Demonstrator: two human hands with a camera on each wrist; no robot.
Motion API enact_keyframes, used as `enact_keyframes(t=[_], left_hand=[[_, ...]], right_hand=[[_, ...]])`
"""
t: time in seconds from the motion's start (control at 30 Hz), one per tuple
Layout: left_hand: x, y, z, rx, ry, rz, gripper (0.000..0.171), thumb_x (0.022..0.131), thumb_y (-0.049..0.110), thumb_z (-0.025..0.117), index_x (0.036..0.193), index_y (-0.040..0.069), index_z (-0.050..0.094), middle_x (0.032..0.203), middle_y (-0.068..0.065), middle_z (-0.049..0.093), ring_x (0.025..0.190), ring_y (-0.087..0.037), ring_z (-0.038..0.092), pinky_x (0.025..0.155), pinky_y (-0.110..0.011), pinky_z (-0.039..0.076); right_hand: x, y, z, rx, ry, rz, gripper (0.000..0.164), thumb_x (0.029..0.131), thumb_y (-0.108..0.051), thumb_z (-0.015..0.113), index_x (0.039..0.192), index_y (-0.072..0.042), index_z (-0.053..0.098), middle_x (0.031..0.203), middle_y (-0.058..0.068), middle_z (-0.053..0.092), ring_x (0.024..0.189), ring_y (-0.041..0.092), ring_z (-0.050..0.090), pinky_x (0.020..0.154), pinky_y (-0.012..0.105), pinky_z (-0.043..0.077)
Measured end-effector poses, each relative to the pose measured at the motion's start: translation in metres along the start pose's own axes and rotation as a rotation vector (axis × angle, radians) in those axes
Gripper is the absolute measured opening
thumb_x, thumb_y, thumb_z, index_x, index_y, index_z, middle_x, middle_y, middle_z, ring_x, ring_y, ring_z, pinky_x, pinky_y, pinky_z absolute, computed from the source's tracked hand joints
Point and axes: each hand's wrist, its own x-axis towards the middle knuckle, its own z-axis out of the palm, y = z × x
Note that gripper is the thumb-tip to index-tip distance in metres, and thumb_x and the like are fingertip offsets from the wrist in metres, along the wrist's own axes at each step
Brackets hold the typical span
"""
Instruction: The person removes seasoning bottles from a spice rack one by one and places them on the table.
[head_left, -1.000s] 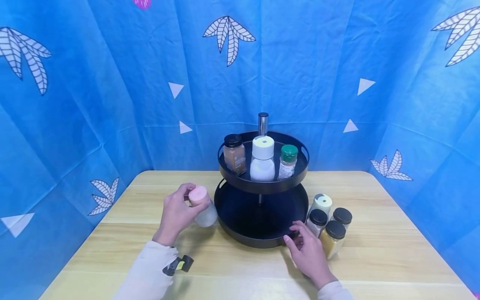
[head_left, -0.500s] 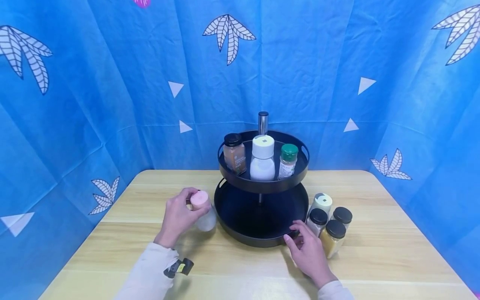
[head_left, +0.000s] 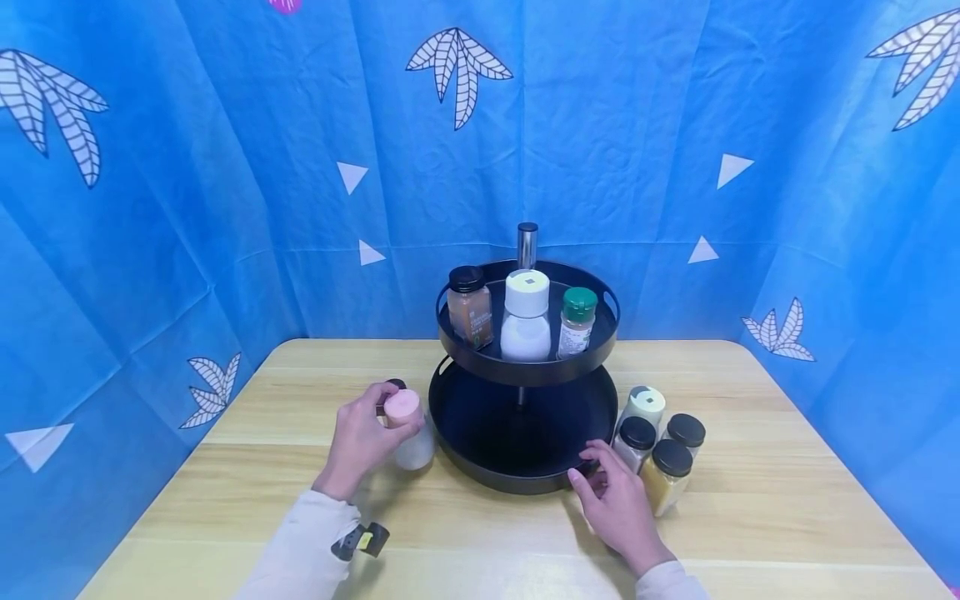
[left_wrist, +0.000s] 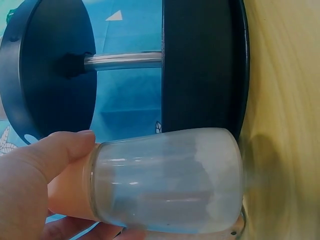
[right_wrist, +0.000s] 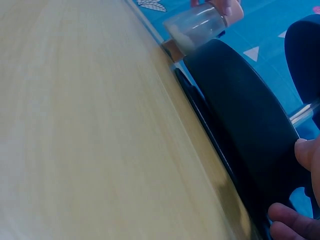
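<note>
My left hand (head_left: 367, 437) grips a clear jar (left_wrist: 165, 182) by its pink lid (head_left: 403, 406). Whitish contents show near the jar's base. It is upright, left of the lower tray (head_left: 495, 482) of a black two-tier turntable. Just behind it stands another jar with a dark lid (head_left: 395, 385), mostly hidden. My right hand (head_left: 618, 508) holds the lower tray's rim at the front right, thumb (right_wrist: 306, 154) against the wall by a cut-out handle. On the upper tray (head_left: 480, 360) stand a brown-filled jar (head_left: 470, 317), a white bottle (head_left: 525, 333) and a green-capped shaker (head_left: 576, 325).
Right of the turntable several jars are grouped close to my right hand, among them a yellow-filled jar (head_left: 662, 483) and a pale-lidded one (head_left: 647, 406). The wooden table (head_left: 480, 550) is backed by a blue patterned curtain (head_left: 615, 167).
My left hand has brought the pink-lidded jar down and slightly nearer to me, uncovering the dark lid behind it. My right hand stays at the lower tray's rim.
</note>
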Motion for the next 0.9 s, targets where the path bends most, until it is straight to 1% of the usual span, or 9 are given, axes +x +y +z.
enact_keyframes(t=[0.13,0.33,0.43,0.77,0.9], left_hand=[[-0.0008,-0.0013,0.0018,-0.007,-0.013,-0.008,0.053,0.066,0.027,0.085,0.106,0.004,0.06,0.103,-0.018,0.07,0.091,-0.028,0.063,0.073,-0.045,0.055],[-0.0024,-0.0015,0.0028,-0.006,-0.042,-0.046,0.053,0.066,0.028,0.085,0.107,0.006,0.059,0.106,-0.017,0.069,0.093,-0.028,0.062,0.076,-0.045,0.055],[-0.0032,-0.0023,0.0039,-0.007,-0.045,-0.048,0.054,0.066,0.027,0.085,0.107,0.006,0.059,0.107,-0.018,0.069,0.093,-0.028,0.062,0.076,-0.046,0.056],[-0.0046,-0.0058,0.0085,0.004,-0.022,-0.013,0.052,0.064,0.027,0.086,0.104,0.006,0.059,0.1,-0.016,0.07,0.088,-0.027,0.062,0.073,-0.044,0.055],[-0.0054,-0.0065,0.0099,0.009,-0.018,-0.011,0.054,0.064,0.028,0.086,0.104,0.005,0.059,0.099,-0.016,0.07,0.087,-0.027,0.063,0.072,-0.043,0.055]], right_hand=[[-0.0001,0.0001,0.0002,0.002,0.004,-0.006,0.025,0.077,-0.008,0.076,0.099,-0.004,0.064,0.12,0.017,0.063,0.069,0.014,0.064,0.06,0.03,0.059],[-0.0006,0.0015,0.0008,-0.006,0.0,0.002,0.025,0.078,-0.01,0.076,0.099,-0.005,0.064,0.12,0.016,0.063,0.069,0.012,0.063,0.061,0.03,0.059],[-0.0007,0.0018,0.0008,-0.009,-0.001,0.003,0.025,0.078,-0.01,0.076,0.1,-0.005,0.064,0.12,0.015,0.063,0.069,0.012,0.063,0.061,0.03,0.059],[-0.0011,0.0024,0.0017,-0.012,0.008,-0.005,0.025,0.078,-0.01,0.076,0.1,-0.006,0.065,0.119,0.014,0.063,0.068,0.011,0.063,0.06,0.029,0.058],[-0.0012,0.0022,0.0018,-0.006,0.008,-0.004,0.025,0.078,-0.009,0.076,0.1,-0.005,0.064,0.119,0.014,0.063,0.069,0.011,0.063,0.06,0.029,0.058]])
